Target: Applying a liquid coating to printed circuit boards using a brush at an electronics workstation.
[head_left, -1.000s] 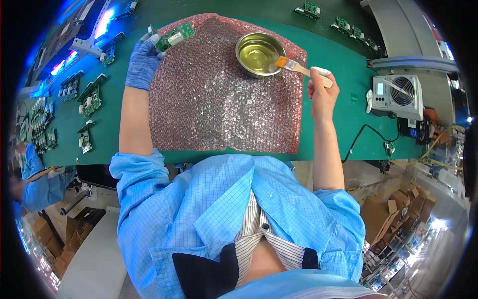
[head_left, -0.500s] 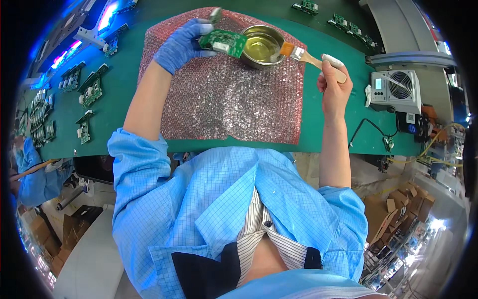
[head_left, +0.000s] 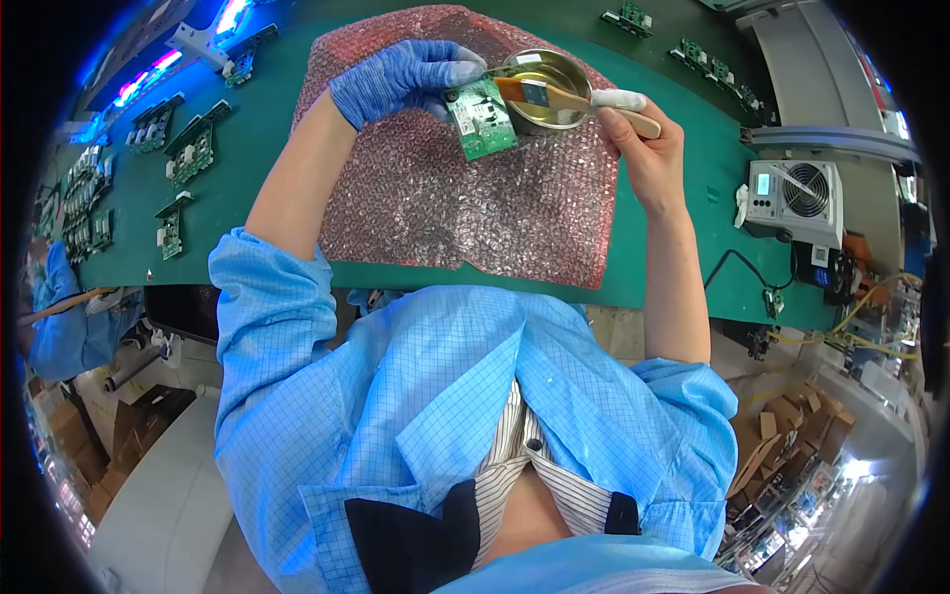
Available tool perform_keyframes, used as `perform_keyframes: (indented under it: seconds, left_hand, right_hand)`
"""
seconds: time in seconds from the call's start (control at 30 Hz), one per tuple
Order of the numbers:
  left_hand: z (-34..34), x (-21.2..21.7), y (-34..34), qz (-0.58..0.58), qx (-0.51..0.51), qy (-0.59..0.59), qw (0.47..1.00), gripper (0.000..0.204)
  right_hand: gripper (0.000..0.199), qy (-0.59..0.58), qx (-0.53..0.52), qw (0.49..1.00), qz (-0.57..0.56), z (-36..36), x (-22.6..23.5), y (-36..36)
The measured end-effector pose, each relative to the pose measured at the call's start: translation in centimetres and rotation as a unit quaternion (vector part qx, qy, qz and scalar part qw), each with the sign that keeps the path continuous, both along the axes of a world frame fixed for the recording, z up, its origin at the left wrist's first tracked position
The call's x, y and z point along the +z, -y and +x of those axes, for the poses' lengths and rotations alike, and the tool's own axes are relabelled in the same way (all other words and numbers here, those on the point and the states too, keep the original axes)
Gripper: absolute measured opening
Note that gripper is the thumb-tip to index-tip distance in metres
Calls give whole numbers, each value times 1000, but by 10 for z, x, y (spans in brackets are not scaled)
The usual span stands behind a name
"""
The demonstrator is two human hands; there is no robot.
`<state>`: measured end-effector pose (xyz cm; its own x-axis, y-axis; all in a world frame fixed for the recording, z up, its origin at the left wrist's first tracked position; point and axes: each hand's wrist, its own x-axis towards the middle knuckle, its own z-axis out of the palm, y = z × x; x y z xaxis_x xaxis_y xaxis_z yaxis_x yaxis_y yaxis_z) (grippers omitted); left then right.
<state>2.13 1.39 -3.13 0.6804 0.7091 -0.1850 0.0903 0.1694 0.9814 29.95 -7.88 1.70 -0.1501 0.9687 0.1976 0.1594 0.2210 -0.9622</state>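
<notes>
My left hand (head_left: pixel 406 81), in a blue knit glove, is closed on a green circuit board (head_left: pixel 482 121) and keeps it tilted above the bubble wrap. Bare except for a white wrap on one finger, my right hand (head_left: pixel 645 139) grips the wooden handle of a flat paintbrush (head_left: pixel 554 98). The brush's orange bristles lie at the board's upper edge; whether they touch it I cannot tell. Behind the brush stands a round metal bowl (head_left: pixel 554 126) with clear yellowish liquid, partly hidden by brush and board. Pink bubble wrap (head_left: pixel 465 213) spreads beneath.
Several circuit boards (head_left: pixel 193 153) stand on the green mat (head_left: pixel 683 272) at left, more at the far right. A white box with a fan (head_left: pixel 795 193) sits at right, a black cable (head_left: pixel 737 255) near it. Another person's blue sleeve (head_left: pixel 64 337) shows at far left.
The brush has moved left from the bowl's right rim to the board. My left hand has shifted right and turned the board, which now hangs lower at an angle.
</notes>
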Motion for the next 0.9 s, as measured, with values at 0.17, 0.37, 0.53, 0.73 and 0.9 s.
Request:
perform_keyframes:
  seconds: [0.17,0.37,0.53,0.73,0.9]
  left_hand:
    - [2,2,4,14,-2,-16,1000,53]
    - [9,0,3,29,8,-2,1000,41]
    - [14,-8,5,19,25,4,1000,39]
    - [9,-10,7,15,69,0,998,39]
    - [8,-4,7,42,81,-13,996,37]
  right_hand:
    - [20,-15,49,999,-10,-11,0,0]
    - [24,55,15,998,1,-20,-3,0]
    - [21,66,-32,997,-22,-18,-7,13]
    - [20,75,-26,994,-69,-14,-14,36]
    - [18,6,-65,997,-36,-19,-9,37]
